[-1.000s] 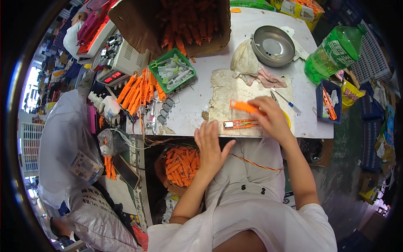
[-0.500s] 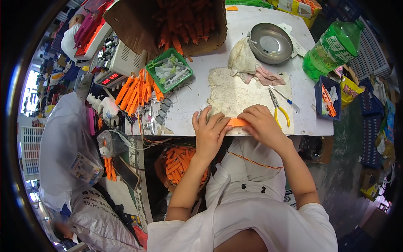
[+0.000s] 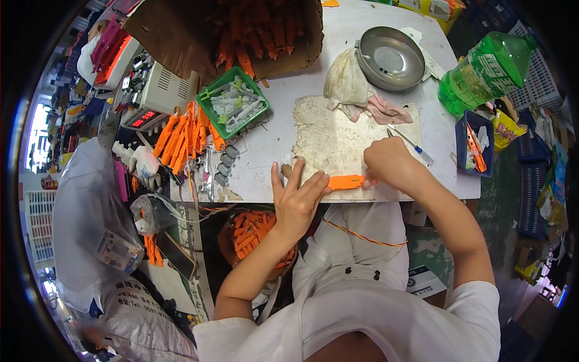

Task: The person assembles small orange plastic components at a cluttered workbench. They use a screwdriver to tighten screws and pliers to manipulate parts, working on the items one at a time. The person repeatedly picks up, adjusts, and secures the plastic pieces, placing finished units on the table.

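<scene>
From where I stand, the person's left hand (image 3: 298, 202) has its thumb and forefinger closed on the near end of an orange plastic casing (image 3: 345, 182), the other fingers fanned loosely. The right hand (image 3: 389, 161) is curled at the casing's other end, thumb side close against it; I can't tell whether it grips anything. The casing lies between the hands, over a worn pale sheet (image 3: 325, 142) at the front edge of the white table (image 3: 437, 181).

A pen (image 3: 420, 151) lies just right of the right hand, and beyond that hand are a crumpled cloth (image 3: 347, 78) and a steel bowl (image 3: 375, 54). Farther left of the left hand, more orange casings (image 3: 187, 139) are heaped near a green basket (image 3: 250, 122) of pale plastic parts.
</scene>
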`<state>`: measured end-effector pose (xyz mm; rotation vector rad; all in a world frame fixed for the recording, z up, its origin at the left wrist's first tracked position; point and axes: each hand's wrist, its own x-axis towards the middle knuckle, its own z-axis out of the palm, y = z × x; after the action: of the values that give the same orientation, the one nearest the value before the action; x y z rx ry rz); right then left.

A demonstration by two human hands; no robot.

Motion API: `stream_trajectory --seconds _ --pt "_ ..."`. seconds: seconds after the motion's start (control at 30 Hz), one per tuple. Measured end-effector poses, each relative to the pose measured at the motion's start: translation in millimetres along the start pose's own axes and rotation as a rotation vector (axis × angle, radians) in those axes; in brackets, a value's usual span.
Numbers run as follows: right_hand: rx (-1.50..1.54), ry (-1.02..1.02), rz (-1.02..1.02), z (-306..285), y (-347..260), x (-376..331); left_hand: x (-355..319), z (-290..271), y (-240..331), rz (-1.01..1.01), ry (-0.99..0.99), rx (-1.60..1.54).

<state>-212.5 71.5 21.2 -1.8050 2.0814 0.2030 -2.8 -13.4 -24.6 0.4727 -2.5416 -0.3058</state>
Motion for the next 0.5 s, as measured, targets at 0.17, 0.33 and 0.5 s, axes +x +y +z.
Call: stream_trajectory --seconds 0.17,0.33,0.5 --pt "-0.003 -0.131 -0.026 -13.4 0.6 12.1 -1.7 3.0 -5.5 0.059 0.025 0.022" --pt "-0.053 -0.044 -0.092 -25.9 -24.5 20.5 1.6 0.0 -4.4 0.1 0.036 0.041" --pt "-0.023 -0.042 -0.068 -26.3 -34.6 26.0 2.4 4.3 -6.1 0.141 0.086 0.065"
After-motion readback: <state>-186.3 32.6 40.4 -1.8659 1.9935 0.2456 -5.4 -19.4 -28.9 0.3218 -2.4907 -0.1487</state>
